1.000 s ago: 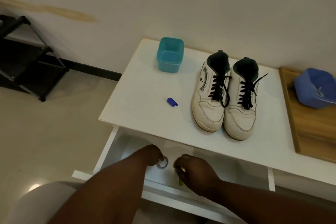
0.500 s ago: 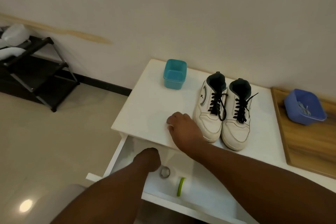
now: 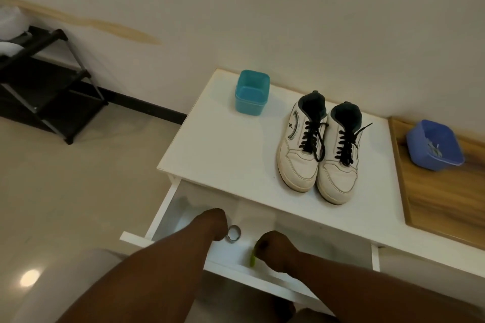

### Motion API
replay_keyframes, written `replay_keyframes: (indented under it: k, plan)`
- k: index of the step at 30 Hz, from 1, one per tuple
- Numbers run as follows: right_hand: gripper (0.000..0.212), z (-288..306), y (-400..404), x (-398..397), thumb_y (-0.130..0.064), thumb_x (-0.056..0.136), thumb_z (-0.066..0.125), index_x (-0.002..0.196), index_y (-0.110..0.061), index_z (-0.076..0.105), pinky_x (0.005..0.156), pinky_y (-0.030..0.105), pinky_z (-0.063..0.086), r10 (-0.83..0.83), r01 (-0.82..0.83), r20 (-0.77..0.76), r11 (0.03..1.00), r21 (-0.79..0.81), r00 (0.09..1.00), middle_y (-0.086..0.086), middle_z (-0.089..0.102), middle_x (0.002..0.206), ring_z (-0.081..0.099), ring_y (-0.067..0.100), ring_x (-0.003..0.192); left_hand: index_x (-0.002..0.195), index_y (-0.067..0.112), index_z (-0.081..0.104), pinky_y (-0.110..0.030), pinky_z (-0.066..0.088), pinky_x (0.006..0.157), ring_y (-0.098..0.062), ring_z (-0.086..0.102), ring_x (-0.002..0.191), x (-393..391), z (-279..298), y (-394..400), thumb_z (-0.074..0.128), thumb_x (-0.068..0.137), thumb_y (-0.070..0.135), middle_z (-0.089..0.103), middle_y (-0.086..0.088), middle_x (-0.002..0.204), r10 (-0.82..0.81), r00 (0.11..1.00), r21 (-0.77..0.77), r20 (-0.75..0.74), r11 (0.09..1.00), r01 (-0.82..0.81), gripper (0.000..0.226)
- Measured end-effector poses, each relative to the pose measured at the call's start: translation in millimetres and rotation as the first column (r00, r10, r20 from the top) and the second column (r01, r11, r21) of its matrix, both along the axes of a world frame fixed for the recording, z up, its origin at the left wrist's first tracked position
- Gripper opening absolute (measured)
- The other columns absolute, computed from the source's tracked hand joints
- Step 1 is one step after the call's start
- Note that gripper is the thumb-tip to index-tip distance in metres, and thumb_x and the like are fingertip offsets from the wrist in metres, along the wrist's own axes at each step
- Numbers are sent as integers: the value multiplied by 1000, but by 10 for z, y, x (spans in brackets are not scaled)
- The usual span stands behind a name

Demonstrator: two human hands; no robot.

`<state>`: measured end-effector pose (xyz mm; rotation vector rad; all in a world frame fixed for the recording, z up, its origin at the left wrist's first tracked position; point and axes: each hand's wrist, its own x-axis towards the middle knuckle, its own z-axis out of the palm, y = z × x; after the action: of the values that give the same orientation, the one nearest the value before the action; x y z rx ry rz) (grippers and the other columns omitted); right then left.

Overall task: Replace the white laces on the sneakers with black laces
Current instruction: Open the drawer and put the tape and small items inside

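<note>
Two white sneakers [image 3: 299, 162] [image 3: 337, 178] stand side by side on the white table [image 3: 223, 155], both threaded with black laces [image 3: 312, 139]. Both my hands are down in the open drawer [image 3: 231, 266] under the tabletop. My left hand [image 3: 214, 223] lies knuckles-up beside a metal ring [image 3: 233, 233], its fingers hidden. My right hand [image 3: 275, 246] has its fingers curled downward over a green item [image 3: 252, 261]. The small blue piece is not on the tabletop.
A teal box [image 3: 252, 92] stands at the table's back left. A blue tub [image 3: 433, 144] holding white laces sits on a wooden tray [image 3: 441, 204] at the right. On the floor to the left is a black shoe rack [image 3: 47, 81]. A grey seat [image 3: 65, 286] lies below.
My right hand left the drawer, closed over the small blue piece on the tabletop, then came back into the drawer; the piece is gone from the table. My left hand stayed put.
</note>
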<state>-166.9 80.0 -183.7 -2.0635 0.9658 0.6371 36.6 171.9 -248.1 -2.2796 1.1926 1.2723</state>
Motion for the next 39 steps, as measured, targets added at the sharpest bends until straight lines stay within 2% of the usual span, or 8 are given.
replay_keyframes:
  k: [3,8,12,15,20,30,35,39]
  plan:
    - [1,-219,44,96,-24,90,70,91,-24,71,92,27,53,-1,1,11,1000,15,1000,-3,66,109,62,12,100,134,10,60,-36,49,105,-25,58,124,-50,-72,13,54,95,14,58,-8,139,1,1000,42,-31,999,1,40]
    - [30,-121,87,135,-30,98,59,123,-15,66,99,25,44,121,-125,-93,991,-45,988,4,60,130,57,21,121,138,10,57,-35,48,106,-24,57,125,-18,-68,-59,54,93,9,56,-8,142,27,998,29,-52,999,-25,45]
    - [46,498,239,6,-63,96,52,98,-21,69,84,26,45,149,-148,-31,988,39,988,-2,67,106,62,12,98,134,12,60,-33,50,101,-22,59,120,-12,91,-147,54,92,12,58,-6,138,50,998,-12,-46,999,-50,42]
    - [56,1081,361,-120,-80,88,47,116,-35,65,88,25,46,287,-296,95,950,96,953,-15,62,123,58,2,100,137,9,57,-32,47,99,-19,57,116,-75,406,-200,53,98,15,55,-9,142,27,998,-49,-59,998,-30,40]
    - [46,1295,391,-289,-45,91,62,132,-25,56,86,42,51,671,-660,-90,681,-317,736,5,59,119,61,30,107,151,13,41,-33,41,108,-25,46,135,-221,1259,-158,54,100,15,39,-8,155,-107,987,-71,-118,993,99,52]
    - [42,1272,310,-290,-47,87,69,119,-20,60,79,38,46,529,-513,-114,711,-480,841,5,62,112,61,28,98,152,33,34,-42,40,111,-22,45,135,-512,2147,176,79,79,48,43,4,152,-295,923,-28,-247,954,297,87]
    - [66,1229,116,-315,-64,72,75,116,-20,51,75,39,43,575,-399,14,585,-706,818,2,53,108,52,24,94,132,28,47,-39,46,96,-22,51,113,-755,1924,277,84,71,40,52,0,132,-342,888,-419,307,789,449,73]
    - [89,1155,-7,-321,-71,62,78,126,-16,48,90,43,51,534,-256,95,544,-799,840,6,52,125,52,27,108,138,15,52,-49,48,95,-32,55,117,-782,1806,185,92,44,45,54,-12,137,-197,827,-572,526,638,516,106]
